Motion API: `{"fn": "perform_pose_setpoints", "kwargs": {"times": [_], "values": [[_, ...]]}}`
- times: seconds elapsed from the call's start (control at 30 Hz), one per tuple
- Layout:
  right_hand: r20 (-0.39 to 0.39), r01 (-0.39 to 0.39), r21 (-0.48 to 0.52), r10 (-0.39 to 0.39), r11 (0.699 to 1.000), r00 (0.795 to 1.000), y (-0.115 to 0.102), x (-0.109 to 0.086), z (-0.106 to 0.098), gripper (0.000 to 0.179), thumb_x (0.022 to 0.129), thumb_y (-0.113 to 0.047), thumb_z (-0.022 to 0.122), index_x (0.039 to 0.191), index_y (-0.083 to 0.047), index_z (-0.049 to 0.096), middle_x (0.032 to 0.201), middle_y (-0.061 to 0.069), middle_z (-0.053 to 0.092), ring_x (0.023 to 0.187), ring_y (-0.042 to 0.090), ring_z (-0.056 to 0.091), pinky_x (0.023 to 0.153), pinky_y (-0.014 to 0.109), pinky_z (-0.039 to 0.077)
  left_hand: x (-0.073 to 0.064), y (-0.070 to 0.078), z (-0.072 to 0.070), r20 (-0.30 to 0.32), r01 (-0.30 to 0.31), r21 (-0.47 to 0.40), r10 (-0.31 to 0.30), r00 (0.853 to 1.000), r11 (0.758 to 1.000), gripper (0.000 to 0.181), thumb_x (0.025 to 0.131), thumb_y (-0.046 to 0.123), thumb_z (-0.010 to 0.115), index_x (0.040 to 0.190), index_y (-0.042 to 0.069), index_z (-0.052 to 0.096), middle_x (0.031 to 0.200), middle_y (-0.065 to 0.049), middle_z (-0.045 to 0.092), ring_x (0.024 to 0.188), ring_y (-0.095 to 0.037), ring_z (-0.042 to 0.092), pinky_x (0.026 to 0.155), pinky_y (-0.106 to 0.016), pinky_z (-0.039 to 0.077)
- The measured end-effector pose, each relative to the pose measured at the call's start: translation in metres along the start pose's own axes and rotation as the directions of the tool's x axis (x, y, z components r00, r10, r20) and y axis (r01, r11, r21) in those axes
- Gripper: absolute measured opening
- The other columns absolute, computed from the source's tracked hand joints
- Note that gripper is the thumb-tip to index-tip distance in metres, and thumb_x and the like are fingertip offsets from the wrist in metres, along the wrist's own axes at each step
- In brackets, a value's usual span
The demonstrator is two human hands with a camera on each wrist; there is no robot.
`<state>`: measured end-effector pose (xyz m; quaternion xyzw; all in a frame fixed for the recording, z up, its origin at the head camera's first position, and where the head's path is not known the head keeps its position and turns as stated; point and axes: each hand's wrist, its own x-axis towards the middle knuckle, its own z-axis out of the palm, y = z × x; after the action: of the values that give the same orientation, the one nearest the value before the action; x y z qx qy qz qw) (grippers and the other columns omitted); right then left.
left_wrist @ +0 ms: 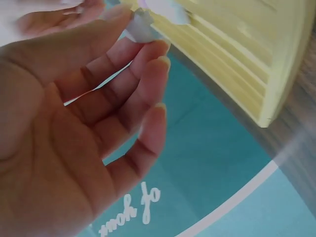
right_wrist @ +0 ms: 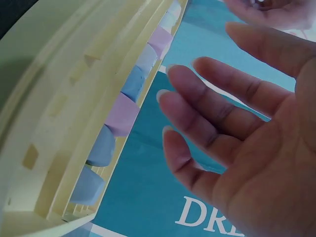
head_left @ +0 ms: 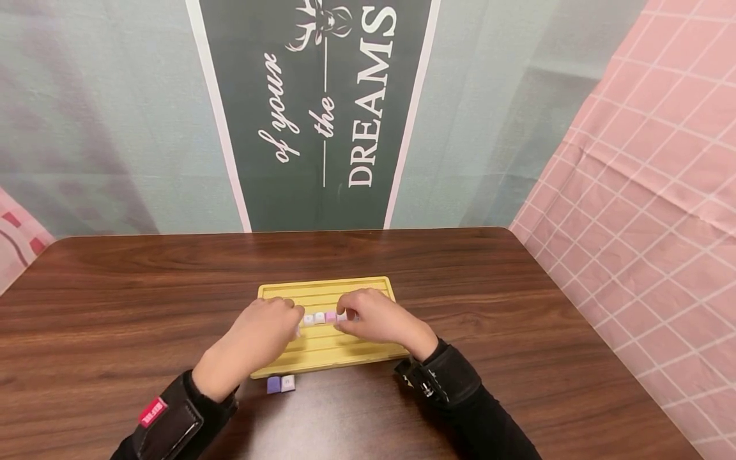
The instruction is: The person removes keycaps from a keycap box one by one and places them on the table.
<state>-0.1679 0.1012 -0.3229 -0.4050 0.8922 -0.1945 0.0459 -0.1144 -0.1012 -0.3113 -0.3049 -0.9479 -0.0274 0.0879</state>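
Observation:
A yellow ridged tray lies on the table with a row of keycaps, among them a pink keycap and a white keycap. My left hand is over the tray's left part. Between its thumb and fingers it pinches a whitish keycap, blurred in the left wrist view. Above the row's right end is my right hand, its fingers loosely bent. In the right wrist view a gap shows between thumb and fingertips, with nothing held there. Blue and pink keycaps stand in a groove beside those fingers.
In front of the tray, on the brown table, a purple keycap and a white keycap lie side by side. A printed curtain hangs behind the table, and pink checked cloth is on the right.

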Motion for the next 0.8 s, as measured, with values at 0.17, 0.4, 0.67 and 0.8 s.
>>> {"fn": "perform_pose_setpoints", "kwargs": {"times": [0.17,0.4,0.67,0.8], "values": [[0.019,0.008,-0.05,-0.007,0.999,1.0,-0.005,-0.002,0.001,0.011,0.082,-0.017,0.067,0.087,-0.007,0.065,0.071,-0.004,0.054,0.063,0.009,0.047,0.06,0.022,0.04,-0.007,0.012,-0.003,-0.003,-0.013,0.001,0.013,1.0,1.0,0.015,0.074,0.009,0.072,0.073,0.004,0.058,0.065,-0.003,0.053,0.063,-0.021,0.054,0.051,-0.034,0.04],[0.046,0.043,-0.125,-0.038,0.991,0.998,-0.012,-0.01,0.005,0.012,0.081,-0.016,0.065,0.089,-0.008,0.066,0.078,-0.001,0.059,0.067,0.01,0.05,0.063,0.023,0.041,-0.017,0.028,0.001,-0.02,-0.056,0.029,0.057,0.998,0.998,0.017,0.072,0.014,0.073,0.073,0.007,0.058,0.063,0.001,0.049,0.062,-0.017,0.052,0.051,-0.03,0.036],[0.069,0.12,-0.191,-0.109,0.974,0.992,-0.022,-0.019,0.011,0.018,0.08,-0.016,0.066,0.069,-0.014,0.053,0.061,-0.007,0.037,0.058,0.007,0.037,0.054,0.02,0.031,-0.025,0.04,0.012,-0.05,-0.084,0.041,0.086,0.995,0.996,0.018,0.071,0.017,0.072,0.068,0.009,0.056,0.061,0.002,0.046,0.061,-0.015,0.049,0.052,-0.028,0.033],[0.074,0.177,-0.208,-0.165,0.962,0.984,-0.027,-0.024,0.015,0.011,0.079,-0.017,0.067,0.072,-0.012,0.06,0.063,-0.006,0.047,0.06,0.006,0.043,0.059,0.019,0.036,-0.027,0.043,0.018,-0.037,-0.082,0.025,0.083,0.996,0.996,0.016,0.07,0.016,0.07,0.066,0.011,0.055,0.062,0.003,0.044,0.062,-0.015,0.048,0.052,-0.027,0.031]]}}
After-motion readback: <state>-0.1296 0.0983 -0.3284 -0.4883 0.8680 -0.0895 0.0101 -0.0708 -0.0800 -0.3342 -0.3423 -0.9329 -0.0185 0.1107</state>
